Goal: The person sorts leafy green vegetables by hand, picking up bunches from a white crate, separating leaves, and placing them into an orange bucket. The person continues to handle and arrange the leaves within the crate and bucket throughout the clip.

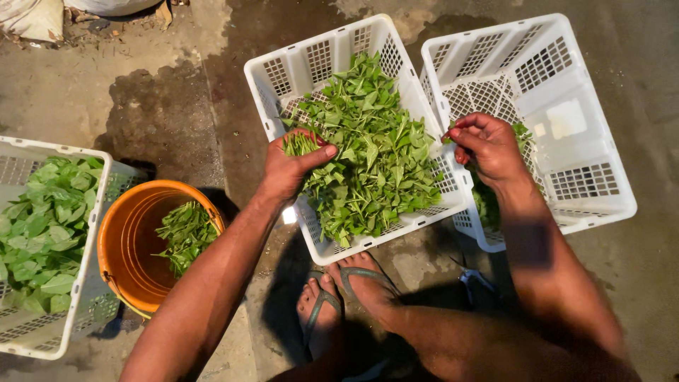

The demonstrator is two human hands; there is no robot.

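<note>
Overhead view from the head camera onto a wet concrete floor (177, 120). Three white perforated plastic crates and one orange bucket are visible. The middle crate (332, 53) holds a large heap of green leaves (371, 148) piled above its rim. The right crate (566, 106), tilted against the middle one, is mostly bare, with only a small clump of leaves (486, 201) at its near corner. The left crate (92, 233), at the frame's edge, is filled with broader, paler leaves (42, 226). The orange bucket (117, 244), just beside the left crate, contains a small bunch of dark leaves (185, 233). The left hand (290, 166) is closed around a small bundle of leaf stems (300, 143) over the middle crate, thumb pressed across them. The right hand (488, 145) hovers above the right crate with fingers curled inward; it appears to pinch a bit of leaf, though the grip is partly hidden. Two feet in grey flip-flops (343, 293) rest just below the middle crate.
</note>
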